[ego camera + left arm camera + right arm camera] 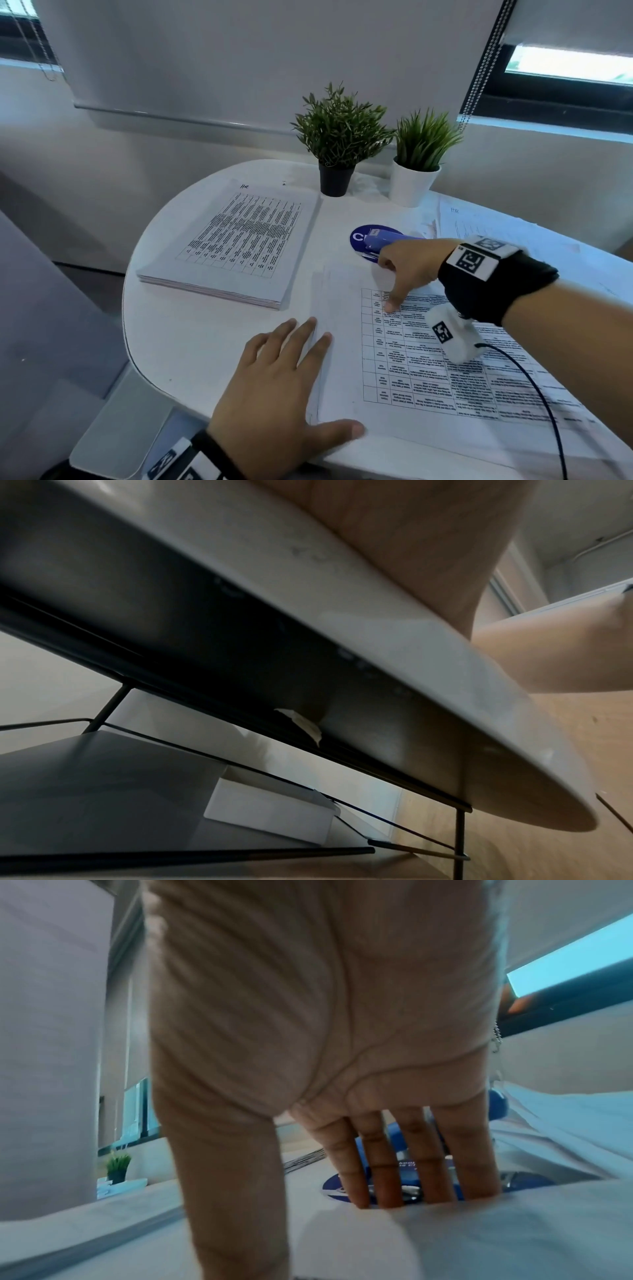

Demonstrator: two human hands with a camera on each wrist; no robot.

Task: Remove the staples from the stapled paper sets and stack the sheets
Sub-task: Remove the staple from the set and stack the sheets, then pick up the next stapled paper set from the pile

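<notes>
Round white table (205, 359), seen from the head camera. Left hand (274, 387) lies flat, fingers spread and straight, palm down on the left margin of the near paper set (428, 383), which lies at the near right of the table with a printed grid of small text, too fine to read. Right hand (407, 267) is farther off on the same set: thumb stretched down onto the top of the grid, the other fingers reaching out straight toward a blue stapler (383, 240); from the right wrist view those fingers (383, 1164) are extended and slightly apart, tips down at the paper edge just in front of the stapler (400, 1131), holding nothing. Whether they touch the stapler, cannot tell. The stapler sits on a round blue sticker (363, 240) bearing a white "C"; the rest of its lettering is hidden. At the far left, a thick stack of sheets (236, 246), top page a printed table, with a handwritten mark like "Hr" at its far corner. More loose sheets (496, 226) at the far right, a similar scrawl on top. Behind, a plant in a black pot (337, 144) and a plant in a white pot (418, 150), side by side. Left wrist view shows only the table underside (308, 642) and part of the palm.
</notes>
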